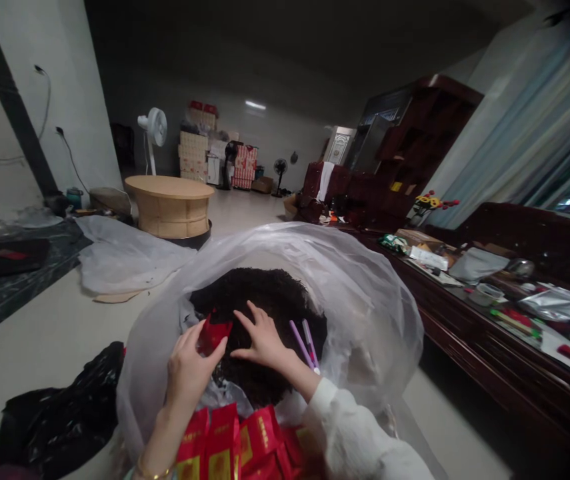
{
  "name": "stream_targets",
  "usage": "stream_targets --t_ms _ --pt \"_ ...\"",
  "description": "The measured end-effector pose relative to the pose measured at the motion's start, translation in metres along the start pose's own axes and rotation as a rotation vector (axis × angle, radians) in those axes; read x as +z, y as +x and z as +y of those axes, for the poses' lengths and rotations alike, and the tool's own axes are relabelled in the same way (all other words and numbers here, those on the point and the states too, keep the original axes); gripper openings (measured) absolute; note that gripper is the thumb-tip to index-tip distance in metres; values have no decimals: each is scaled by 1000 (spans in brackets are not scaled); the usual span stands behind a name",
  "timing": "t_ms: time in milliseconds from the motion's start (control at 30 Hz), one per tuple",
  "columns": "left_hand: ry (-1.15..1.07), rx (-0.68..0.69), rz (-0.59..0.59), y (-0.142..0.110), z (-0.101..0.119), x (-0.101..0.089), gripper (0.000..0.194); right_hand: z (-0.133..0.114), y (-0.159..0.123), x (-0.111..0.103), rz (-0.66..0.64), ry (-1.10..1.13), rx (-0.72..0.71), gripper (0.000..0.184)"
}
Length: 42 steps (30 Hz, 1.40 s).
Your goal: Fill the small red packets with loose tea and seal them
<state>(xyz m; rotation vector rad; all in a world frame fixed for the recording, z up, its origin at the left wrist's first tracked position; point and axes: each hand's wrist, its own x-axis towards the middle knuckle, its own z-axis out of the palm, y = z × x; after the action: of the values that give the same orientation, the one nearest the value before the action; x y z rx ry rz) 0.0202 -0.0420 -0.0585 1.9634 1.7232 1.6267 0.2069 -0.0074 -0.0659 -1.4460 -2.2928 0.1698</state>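
A long dark wooden table (469,333) runs down the right side of the room, strewn with papers, foil bags and small items. A round wooden tub (171,205) stands on the pale floor further back, near a white fan (153,128) and stacked boxes (195,150). In front of the person sits a big clear plastic bag (365,293), its mouth open wide, holding a heap of dark loose tea leaves (259,293). A crumpled black bag (59,413) lies on the floor to the left. A pile of red packets (237,443) lies at the near edge of the clear bag, just below the hands. The left hand (189,367) pinches one small red packet (213,333) between thumb and fingertips, holding it right over the leaves. The right hand (263,339) rests on the tea heap just beside that packet, fingers spread and bent, fingertips pressed into the leaves. Two purple sticks (305,343) lie on the leaves just right of the right hand.
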Motion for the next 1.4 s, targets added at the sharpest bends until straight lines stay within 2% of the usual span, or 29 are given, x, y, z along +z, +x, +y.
stream_targets --t_ms 133,200,267,333,433,500,600,667,800,867,933,1100,1233,1333,1400 --pt "-5 3 -11 0 0 -1 41 -4 12 5 174 -20 -41 38" --pt "-8 4 -11 0 0 -2 40 -3 18 4 226 36 -29 27" --pt "-7 4 -7 0 1 -2 40 -2 21 2 223 65 11 33" --pt "-5 4 -17 0 2 -1 40 -2 23 -1 161 73 28 42" --pt "-10 5 -30 0 4 1 40 -1 25 -6 121 149 43 31" --pt "-18 12 -31 -1 6 2 40 1 29 -9 196 293 93 22" --pt "-25 29 -45 -1 9 4 40 8 33 -13 380 634 230 16" --pt "-18 42 -45 -1 12 6 41 12 33 -15 455 948 372 17" --pt "-15 62 -35 -3 17 12 46 13 25 -23 357 1660 642 26" --pt "-35 39 -49 -5 20 15 51 12 20 -28 317 1917 722 22" --pt "-55 17 -65 -6 23 16 59 12 17 -32 319 2080 777 22" --pt "-19 90 -127 -6 29 15 71 11 17 -31 341 2210 824 4" --pt "122 171 -186 -6 29 13 59 9 19 -28 279 2283 845 3" --pt "195 196 -172 -5 27 13 52 7 19 -28 219 2278 834 2" --pt "203 213 -163 -4 26 14 50 5 20 -30 237 2243 821 6"
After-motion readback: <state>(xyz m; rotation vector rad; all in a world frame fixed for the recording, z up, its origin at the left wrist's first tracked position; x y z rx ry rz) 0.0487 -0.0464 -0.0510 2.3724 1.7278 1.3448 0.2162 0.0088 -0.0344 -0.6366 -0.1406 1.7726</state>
